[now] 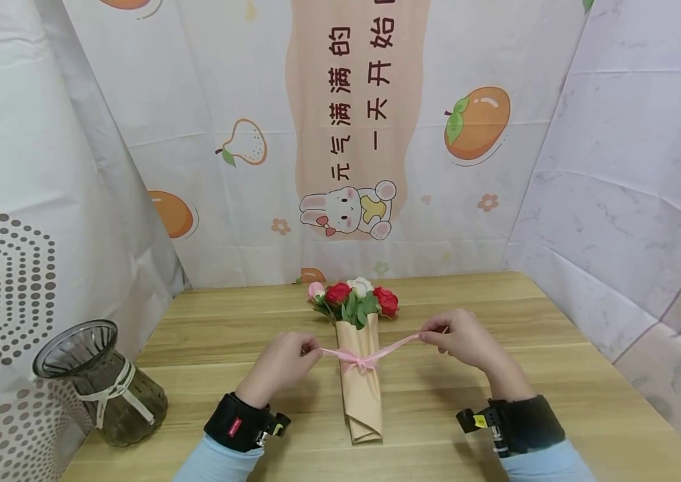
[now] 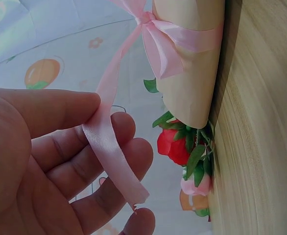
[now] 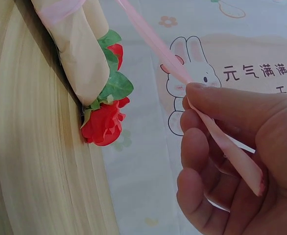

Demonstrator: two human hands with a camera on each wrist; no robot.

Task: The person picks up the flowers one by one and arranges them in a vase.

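Observation:
A bouquet of artificial roses [image 1: 338, 294], red, white and pink with green leaves, lies on the table in a tan paper wrap [image 1: 361, 402]. Around the paper's middle runs a pink ribbon [image 1: 359, 362], tied with a small bow at the front. My left hand [image 1: 282, 361] pinches one ribbon tail between thumb and index finger, left of the bouquet. On the other side, my right hand [image 1: 461, 337] pinches the opposite tail. Both tails stretch outward from the knot. In the left wrist view, the ribbon's cut end [image 2: 139, 198] hangs across the fingers.
A dark glass vase [image 1: 123, 402] with a pale bow round its neck stands at the table's left edge. The wooden table [image 1: 244, 308] reaches back to a printed cloth backdrop [image 1: 244, 221]. More cloth hangs at both sides.

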